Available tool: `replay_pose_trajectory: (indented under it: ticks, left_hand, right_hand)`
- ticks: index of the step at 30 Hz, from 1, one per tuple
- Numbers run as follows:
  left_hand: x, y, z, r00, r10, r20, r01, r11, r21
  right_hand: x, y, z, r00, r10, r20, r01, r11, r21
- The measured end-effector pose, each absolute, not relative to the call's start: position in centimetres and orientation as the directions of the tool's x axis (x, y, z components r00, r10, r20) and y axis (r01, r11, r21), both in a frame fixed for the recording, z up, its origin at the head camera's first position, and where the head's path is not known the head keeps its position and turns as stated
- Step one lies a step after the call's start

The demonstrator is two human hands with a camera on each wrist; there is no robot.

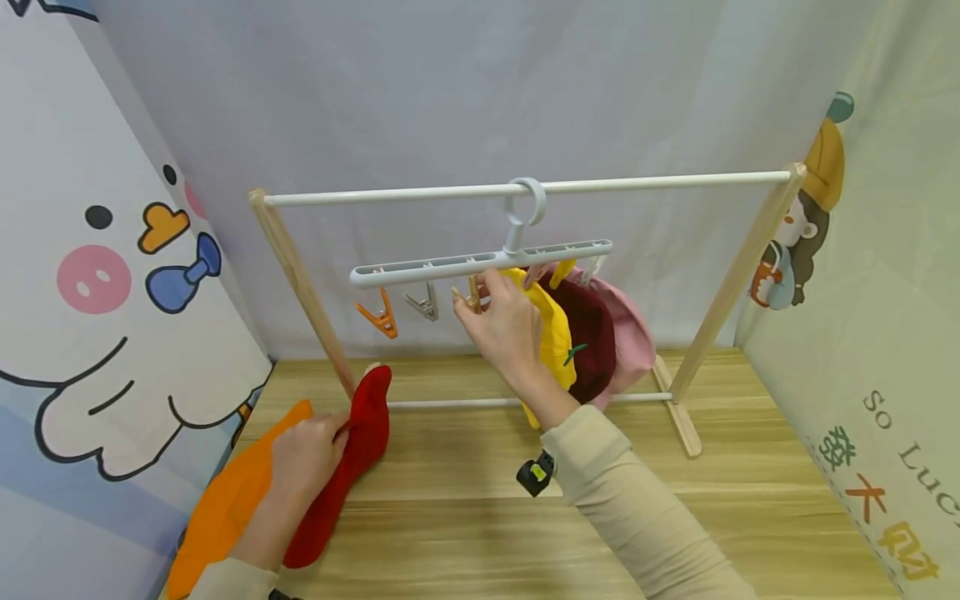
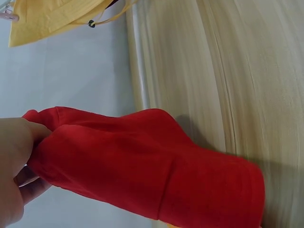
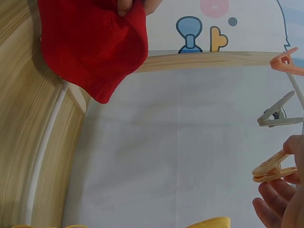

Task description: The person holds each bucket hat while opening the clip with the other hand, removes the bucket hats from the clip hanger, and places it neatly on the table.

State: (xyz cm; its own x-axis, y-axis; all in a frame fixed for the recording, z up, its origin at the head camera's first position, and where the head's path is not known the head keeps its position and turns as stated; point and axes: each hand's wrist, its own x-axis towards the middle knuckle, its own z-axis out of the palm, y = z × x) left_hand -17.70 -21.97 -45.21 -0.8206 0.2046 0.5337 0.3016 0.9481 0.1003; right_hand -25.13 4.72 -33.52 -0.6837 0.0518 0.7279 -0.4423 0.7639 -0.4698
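Note:
My left hand (image 1: 309, 454) grips a red cloth hat (image 1: 347, 467) by its edge, holding it above the table at the left. In the left wrist view the red hat (image 2: 142, 166) hangs from the fingertips. My right hand (image 1: 506, 321) is raised under a light-grey clip hanger (image 1: 427, 268). Its thumb and fingers pinch a tan clothespin (image 3: 273, 169), seen best in the right wrist view. A grey clothespin (image 1: 423, 302) and an orange clothespin (image 1: 381, 315) dangle to the left of it. Just right of the hand, a yellow hat (image 1: 553, 329) hangs from the hanger.
Dark red (image 1: 592, 337) and pink hats (image 1: 630, 333) hang behind the yellow one. The hanger hooks over the white bar (image 1: 420, 194) of a wooden-legged rack (image 1: 731, 283). An orange hat (image 1: 225, 508) lies at the left of the wooden table (image 1: 465, 533).

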Motion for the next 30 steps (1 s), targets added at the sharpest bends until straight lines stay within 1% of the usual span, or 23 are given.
replay_pose_trajectory:
  ticks: [7,17,30]
  left_hand:
    - [-17.5,-22.1,-45.9,-0.819,0.209,0.534,0.285,0.956,0.063]
    - [-16.9,-21.3,-47.3,-0.820,0.222,0.527,0.284,0.958,0.040]
    - [-16.5,-19.4,-48.3,-0.854,0.233,0.466,0.289,0.956,0.053]
  right_hand:
    - [-25.1,4.6,-33.5,-0.692,0.055,0.720,-0.427,0.773,-0.469]
    - [-25.0,4.6,-33.6,-0.694,0.059,0.718,-0.423,0.773,-0.473]
    - [-25.2,4.6,-33.7,-0.689,0.060,0.722,-0.426,0.773,-0.470]
